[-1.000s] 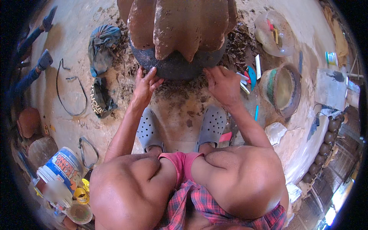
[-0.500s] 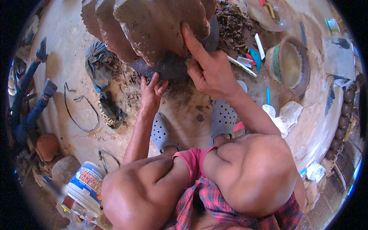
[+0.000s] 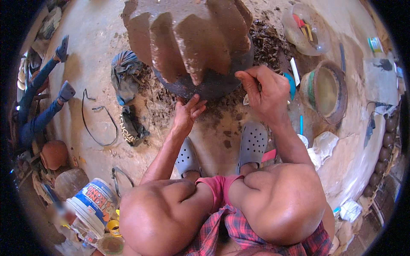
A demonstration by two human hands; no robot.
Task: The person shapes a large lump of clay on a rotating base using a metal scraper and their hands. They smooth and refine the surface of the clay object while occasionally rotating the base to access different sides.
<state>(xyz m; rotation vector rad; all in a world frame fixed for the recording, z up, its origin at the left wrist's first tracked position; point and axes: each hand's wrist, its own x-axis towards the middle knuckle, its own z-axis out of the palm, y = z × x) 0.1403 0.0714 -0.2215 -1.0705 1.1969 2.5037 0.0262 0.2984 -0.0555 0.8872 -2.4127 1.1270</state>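
A large brown clay piece with deep ribs or lobes (image 3: 198,40) stands on a dark round base (image 3: 175,88) at the top of the view. My left hand (image 3: 187,116) is at the base's near edge, its fingertips against the rim and its fingers apart. Off the right side of the clay piece, my right hand (image 3: 269,91) is raised with thumb and forefinger brought together. Whether anything small lies in that pinch cannot be made out.
Dark clay scraps (image 3: 267,42) lie around the base. To the right stand a bucket of murky liquid (image 3: 314,89) and a clear basin with tools (image 3: 301,45). A bundled cloth (image 3: 124,70) and a black cord (image 3: 87,128) lie left; a paint bucket (image 3: 96,198) sits by my left knee.
My right hand has come off the clay surface, its stretched forefinger now bent to the thumb. The ribs show at a different angle. My left hand stays at the base's edge.
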